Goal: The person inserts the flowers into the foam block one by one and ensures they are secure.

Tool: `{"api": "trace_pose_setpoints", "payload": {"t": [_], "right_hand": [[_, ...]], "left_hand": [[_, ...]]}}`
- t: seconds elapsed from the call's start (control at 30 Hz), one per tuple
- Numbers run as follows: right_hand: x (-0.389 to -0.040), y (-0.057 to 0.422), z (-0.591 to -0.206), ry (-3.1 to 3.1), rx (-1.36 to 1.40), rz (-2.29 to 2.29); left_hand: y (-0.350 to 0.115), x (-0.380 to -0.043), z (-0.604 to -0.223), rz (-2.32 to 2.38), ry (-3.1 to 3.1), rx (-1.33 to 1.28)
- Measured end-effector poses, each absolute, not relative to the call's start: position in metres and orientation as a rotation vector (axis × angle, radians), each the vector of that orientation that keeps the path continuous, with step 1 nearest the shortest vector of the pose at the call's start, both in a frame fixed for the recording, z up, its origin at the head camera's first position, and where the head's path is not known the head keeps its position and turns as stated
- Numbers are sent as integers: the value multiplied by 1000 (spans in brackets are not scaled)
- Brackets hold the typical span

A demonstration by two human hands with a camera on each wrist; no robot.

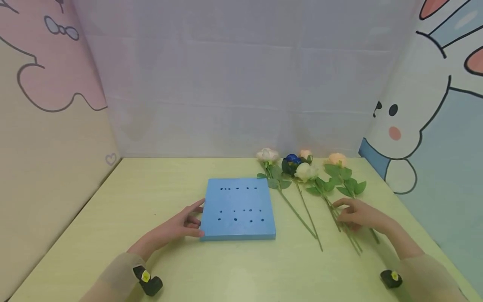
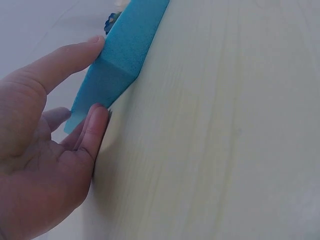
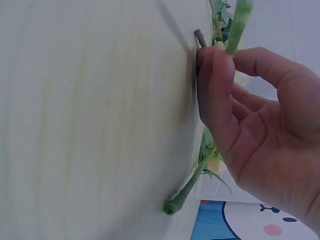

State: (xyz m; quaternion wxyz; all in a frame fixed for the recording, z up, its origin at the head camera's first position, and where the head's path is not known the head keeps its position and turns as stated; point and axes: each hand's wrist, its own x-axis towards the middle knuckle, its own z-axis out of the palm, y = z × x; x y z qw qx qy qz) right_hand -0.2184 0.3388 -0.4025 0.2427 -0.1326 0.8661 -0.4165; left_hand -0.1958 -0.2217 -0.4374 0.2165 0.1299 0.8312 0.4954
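Observation:
My left hand (image 1: 180, 223) touches the left side of a light blue block (image 1: 235, 230) with its fingers and thumb. Rows of small dark holes mark the block's top. In the left wrist view the thumb meets the block's corner, and the other fingertips lie near its lower edge. Over on the right, my right hand (image 1: 360, 214) pinches a green artificial flower stem (image 3: 240, 22) between thumb and fingers. Which bloom belongs to that stem cannot be told. Around this hand lie a white flower (image 1: 306, 172) and a peach flower (image 1: 337, 159).
Between the block and the right hand lie a pale pink flower (image 1: 268, 154), its long stem pointing toward me, and a dark blue flower (image 1: 292, 159). Behind them is a smaller peach flower (image 1: 305, 154). The pale yellow table (image 1: 151, 188) meets fabric walls (image 1: 241, 84) at back and sides.

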Motion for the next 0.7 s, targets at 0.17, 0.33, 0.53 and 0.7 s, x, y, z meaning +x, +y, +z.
{"api": "trace_pose_setpoints", "payload": {"t": [0.17,0.33,0.53,0.7], "right_hand": [[-219,347,-404,2240,-361,-1190],[-218,354,-402,2095,-397,-1262],[-219,359,-400,2005,-450,-1292],[-220,356,-402,1986,-461,-1288]], "left_hand": [[-221,-196,-438,1360,2316,360],[-220,-196,-436,1347,2331,378],[-220,-195,-436,1351,2329,352],[-221,-194,-437,1340,2331,359]]}}
